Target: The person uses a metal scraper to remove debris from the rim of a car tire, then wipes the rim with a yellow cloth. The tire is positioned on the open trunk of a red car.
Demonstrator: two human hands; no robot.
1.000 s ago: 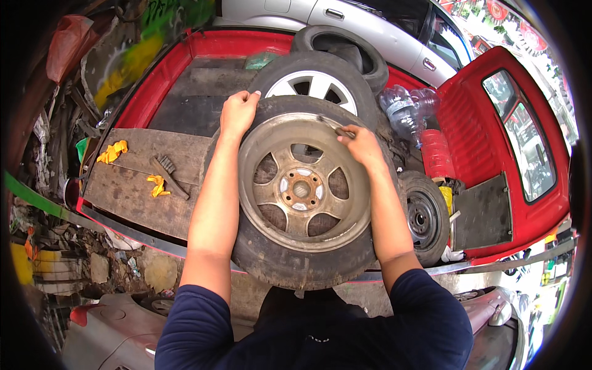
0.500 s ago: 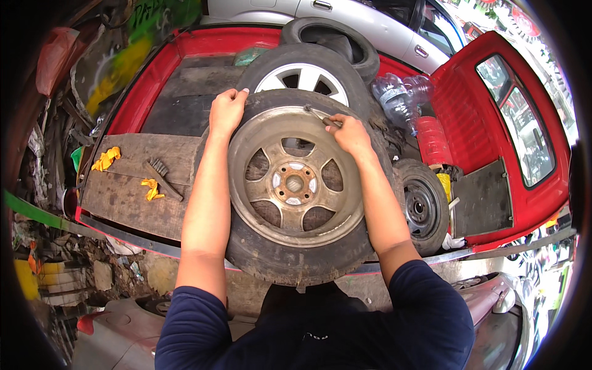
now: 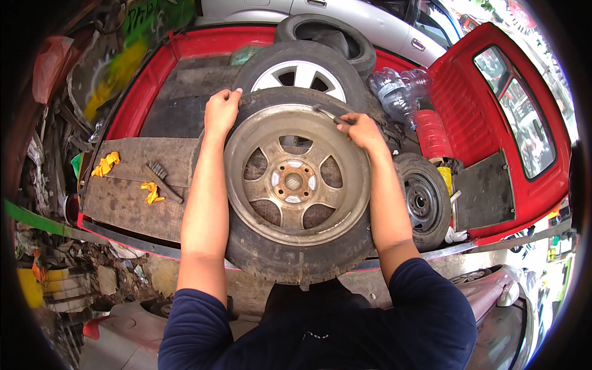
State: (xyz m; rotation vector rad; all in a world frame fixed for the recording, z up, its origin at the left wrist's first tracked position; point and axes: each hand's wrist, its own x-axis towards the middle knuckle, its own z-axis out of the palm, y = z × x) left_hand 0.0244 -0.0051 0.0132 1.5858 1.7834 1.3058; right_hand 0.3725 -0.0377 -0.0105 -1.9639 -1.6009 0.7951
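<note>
A dirty alloy wheel (image 3: 290,213) with its black tyre (image 3: 290,262) leans in front of me, inner side of the rim facing up. My left hand (image 3: 222,111) is closed over the upper left edge of the tyre. Between the fingers of my right hand (image 3: 362,131) is a small brush (image 3: 328,115) with a thin metal shank. Its dark tip touches or hovers just over the upper right lip of the rim; I cannot tell which. Rust marks the hub around the centre hole.
In the red pickup bed lie a wire brush (image 3: 163,180) and yellow cloths (image 3: 105,164) on a wooden board (image 3: 123,203). Behind are a silver-rimmed wheel (image 3: 308,61) and a bare tyre (image 3: 364,58). To the right are plastic bottles (image 3: 398,92) and a black-rimmed wheel (image 3: 424,200).
My right hand has shifted slightly right with the brush, its tip sliding rightward along the rim's upper lip. My left hand keeps its hold on the tyre.
</note>
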